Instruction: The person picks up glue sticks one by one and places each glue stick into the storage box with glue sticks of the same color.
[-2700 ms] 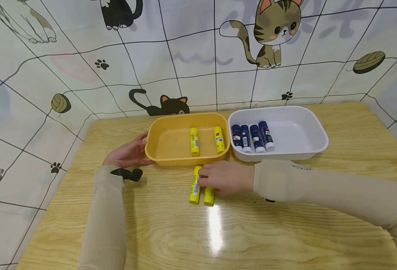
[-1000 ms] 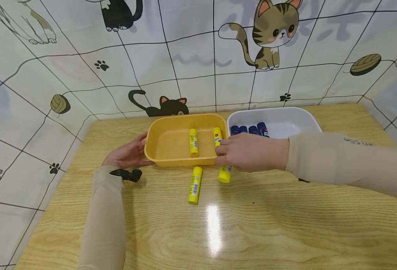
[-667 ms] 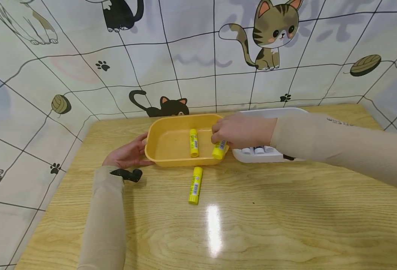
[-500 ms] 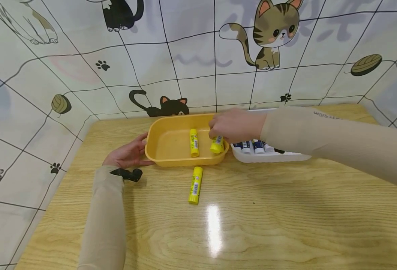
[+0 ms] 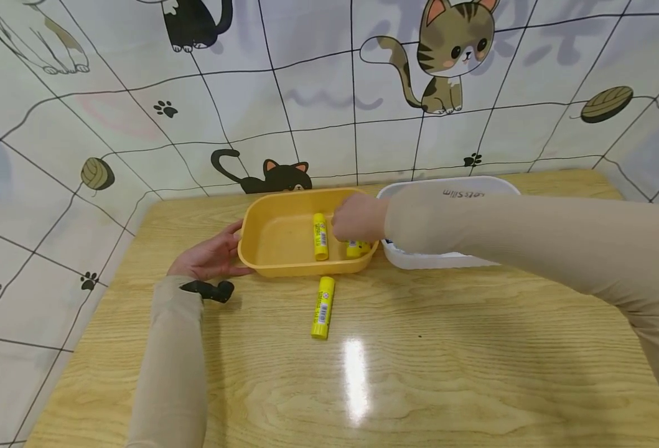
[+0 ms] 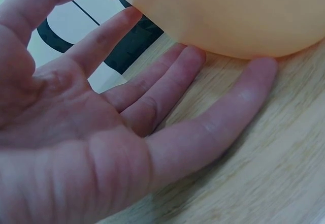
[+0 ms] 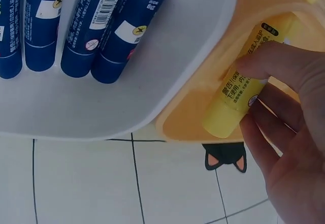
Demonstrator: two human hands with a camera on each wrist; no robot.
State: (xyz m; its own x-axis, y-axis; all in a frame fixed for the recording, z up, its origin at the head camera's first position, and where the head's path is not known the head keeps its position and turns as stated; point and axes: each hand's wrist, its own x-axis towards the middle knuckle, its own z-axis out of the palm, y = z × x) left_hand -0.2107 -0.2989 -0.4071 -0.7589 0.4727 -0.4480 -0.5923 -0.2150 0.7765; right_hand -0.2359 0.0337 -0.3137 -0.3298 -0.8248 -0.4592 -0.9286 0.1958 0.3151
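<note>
My right hand (image 5: 359, 218) is over the right end of the orange-yellow tray (image 5: 284, 270). In the right wrist view it pinches a yellow glue stick (image 7: 238, 84) between thumb and fingers, inside the tray. Another yellow glue stick (image 5: 320, 238) lies near the tray's middle. The one at the tray's right side is partly covered by my hand. My left hand (image 5: 208, 256) touches the tray's left end; the left wrist view shows its fingers spread, with fingertips against the tray wall (image 6: 228, 16). One more yellow glue stick (image 5: 323, 308) lies on the table before the tray.
A white tray (image 5: 435, 260) stands against the right end of the orange-yellow one, partly covered by my right sleeve. Several dark blue glue sticks (image 7: 124, 33) lie in it. Behind both trays hangs a cat-patterned wall covering (image 5: 329, 93).
My right hand has picked up a yellow glue stick from the table and carried it up into the orange-yellow tray, then shifted left. My left hand has stayed at the tray's end.
</note>
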